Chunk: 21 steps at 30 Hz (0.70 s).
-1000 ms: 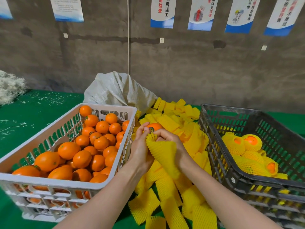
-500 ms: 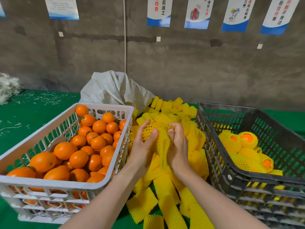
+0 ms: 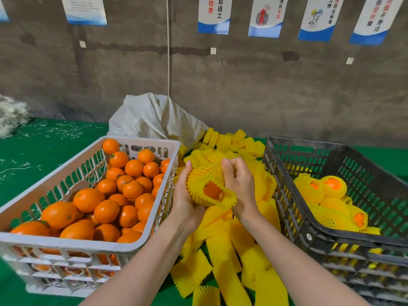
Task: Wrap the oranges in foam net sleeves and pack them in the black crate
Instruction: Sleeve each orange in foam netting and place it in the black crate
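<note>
Both hands hold one orange (image 3: pixel 212 190) inside a yellow foam net sleeve (image 3: pixel 204 175) above the sleeve pile. My left hand (image 3: pixel 184 195) cups the sleeved orange from the left. My right hand (image 3: pixel 239 184) grips it from the right, fingers curled over the top. The sleeve's open end faces me and bare orange skin shows through it. The black crate (image 3: pixel 284 173) stands on the right and holds several sleeved oranges (image 3: pixel 326 195). A white crate (image 3: pixel 141 142) on the left is full of bare oranges (image 3: pixel 106 199).
Loose yellow sleeves (image 3: pixel 225 250) lie heaped between the two crates on the green table (image 3: pixel 39 146). A white woven sack (image 3: pixel 154 118) stands behind the pile against the grey wall. White shreds (image 3: pixel 11 115) lie at the far left.
The sleeve has gone from hanging below the orange to covering it. The hands turned the sleeved orange so its open end now faces me.
</note>
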### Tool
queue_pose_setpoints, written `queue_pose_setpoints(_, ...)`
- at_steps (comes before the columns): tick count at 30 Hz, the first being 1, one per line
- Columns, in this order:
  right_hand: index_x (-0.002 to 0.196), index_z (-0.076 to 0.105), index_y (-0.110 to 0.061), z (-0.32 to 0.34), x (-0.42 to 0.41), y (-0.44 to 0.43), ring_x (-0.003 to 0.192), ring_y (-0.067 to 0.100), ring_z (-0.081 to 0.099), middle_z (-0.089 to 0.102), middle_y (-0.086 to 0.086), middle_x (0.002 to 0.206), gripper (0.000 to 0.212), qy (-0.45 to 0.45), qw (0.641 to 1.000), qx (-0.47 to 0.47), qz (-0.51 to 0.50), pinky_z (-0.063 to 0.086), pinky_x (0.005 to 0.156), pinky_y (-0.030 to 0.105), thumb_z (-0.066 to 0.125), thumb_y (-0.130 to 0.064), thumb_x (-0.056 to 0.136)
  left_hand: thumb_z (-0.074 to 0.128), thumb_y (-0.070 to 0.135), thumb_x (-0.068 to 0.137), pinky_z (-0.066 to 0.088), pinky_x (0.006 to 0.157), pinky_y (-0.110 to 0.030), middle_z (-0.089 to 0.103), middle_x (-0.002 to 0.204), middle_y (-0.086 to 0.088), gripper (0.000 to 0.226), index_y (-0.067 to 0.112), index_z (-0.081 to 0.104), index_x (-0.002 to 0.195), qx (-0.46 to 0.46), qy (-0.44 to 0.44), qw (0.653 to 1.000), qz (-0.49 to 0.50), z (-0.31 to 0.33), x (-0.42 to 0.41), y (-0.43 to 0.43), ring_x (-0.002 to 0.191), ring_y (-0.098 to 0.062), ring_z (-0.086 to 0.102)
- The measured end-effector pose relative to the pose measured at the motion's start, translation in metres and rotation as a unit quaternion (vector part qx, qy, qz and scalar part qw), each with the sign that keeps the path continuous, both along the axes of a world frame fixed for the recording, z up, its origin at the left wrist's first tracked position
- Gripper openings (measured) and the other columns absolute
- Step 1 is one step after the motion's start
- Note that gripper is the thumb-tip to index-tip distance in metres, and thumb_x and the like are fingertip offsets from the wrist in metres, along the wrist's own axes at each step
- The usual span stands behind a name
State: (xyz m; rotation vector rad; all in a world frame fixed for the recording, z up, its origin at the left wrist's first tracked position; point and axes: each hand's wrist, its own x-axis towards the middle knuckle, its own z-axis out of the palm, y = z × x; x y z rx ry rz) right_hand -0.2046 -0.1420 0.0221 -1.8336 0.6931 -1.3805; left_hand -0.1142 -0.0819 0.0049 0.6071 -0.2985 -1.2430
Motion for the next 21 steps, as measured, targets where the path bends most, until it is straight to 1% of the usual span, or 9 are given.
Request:
queue_pose_setpoints(4,0.063,0.043,-0.014,-0.003,-0.001,-0.004,0.056,0.006,0.036,0.039,-0.002,0.058,0.033,-0.043,0.997,0.049,0.041,0.032,0.053,0.025,0.049,-0.028,0.093,0.062,0.048,0.079,0.058,0.06,-0.036,0.073,0.094,-0.014,0.047,0.01,0.066,0.106,0.009,0.04,0.997,-0.061,0.007,0.0,0.003,0.079,-0.026,0.073)
queue_pose_setpoints(7,0.063,0.04,-0.012,-0.01,0.002,-0.001,0.061,0.017,0.033,0.035,0.008,0.06,0.037,-0.065,0.991,0.103,0.056,0.029,0.056,0.034,0.044,-0.034,0.093,0.057,0.051,0.083,0.056,0.066,-0.036,0.073,0.092,-0.013,0.05,0.01,0.064,0.111,0.027,0.034,0.998,-0.04,0.007,-0.002,-0.001,0.077,-0.025,0.073)
queue_pose_setpoints(9,0.062,0.04,-0.013,-0.014,0.005,0.002,0.063,0.019,0.034,0.036,0.007,0.06,0.038,-0.08,0.984,0.145,0.064,0.031,0.059,0.036,0.041,-0.032,0.095,0.053,0.05,0.087,0.055,0.066,-0.034,0.074,0.09,-0.012,0.048,0.011,0.062,0.114,0.04,0.003,0.999,-0.004,0.004,-0.003,-0.005,0.077,-0.022,0.073)
queue_pose_setpoints(11,0.059,0.046,-0.013,-0.015,0.003,0.001,0.063,0.019,0.044,0.048,0.003,0.057,0.045,-0.078,0.973,0.203,0.081,0.038,0.063,0.036,0.037,-0.037,0.096,0.053,0.047,0.09,0.056,0.062,-0.032,0.074,0.096,-0.013,0.05,0.012,0.058,0.124,0.062,-0.023,0.997,0.041,0.003,-0.002,-0.006,0.08,-0.022,0.072)
queue_pose_setpoints(13,0.068,0.059,-0.022,-0.01,-0.003,-0.001,0.078,0.018,0.06,0.067,-0.001,0.071,0.049,-0.04,0.947,0.301,0.1,0.049,0.078,0.037,0.032,-0.053,0.094,0.056,0.046,0.089,0.057,0.064,-0.034,0.071,0.107,-0.013,0.051,0.015,0.055,0.13,0.085,-0.046,0.992,0.082,0.004,0.0,-0.006,0.089,-0.024,0.07)
queue_pose_setpoints(15,0.09,0.063,-0.028,-0.007,-0.006,-0.002,0.1,0.021,0.062,0.069,0.001,0.099,0.054,0.003,0.909,0.386,0.156,0.049,0.091,0.039,0.027,-0.067,0.087,0.06,0.046,0.087,0.056,0.07,-0.035,0.069,0.105,-0.008,0.046,0.018,0.058,0.124,0.103,-0.086,0.982,0.132,0.004,0.001,-0.008,0.091,-0.022,0.067)
queue_pose_setpoints(17,0.117,0.059,-0.024,-0.004,-0.003,0.002,0.11,0.023,0.059,0.064,0.005,0.117,0.062,0.011,0.887,0.415,0.203,0.048,0.096,0.041,0.036,-0.069,0.08,0.062,0.046,0.086,0.055,0.078,-0.037,0.067,0.098,-0.001,0.034,0.025,0.058,0.112,0.132,-0.146,0.963,0.184,0.002,-0.001,-0.011,0.09,-0.019,0.064)
queue_pose_setpoints(19,0.132,0.051,-0.018,-0.002,0.002,0.005,0.116,0.026,0.056,0.059,0.009,0.128,0.076,0.002,0.888,0.415,0.198,0.043,0.103,0.045,0.048,-0.064,0.071,0.06,0.043,0.089,0.052,0.086,-0.039,0.066,0.093,-0.004,0.02,0.024,0.061,0.093,0.136,-0.205,0.942,0.227,-0.001,-0.003,-0.012,0.091,-0.023,0.064)
queue_pose_setpoints(21,0.131,0.053,-0.017,-0.002,0.003,0.008,0.115,0.025,0.057,0.06,0.009,0.127,0.074,-0.004,0.903,0.39,0.183,0.042,0.104,0.046,0.05,-0.062,0.072,0.055,0.04,0.093,0.048,0.073,-0.036,0.057,0.071,-0.007,0.033,0.022,0.054,0.065,0.103,-0.281,0.914,0.275,-0.005,-0.003,-0.01,0.07,-0.024,0.058)
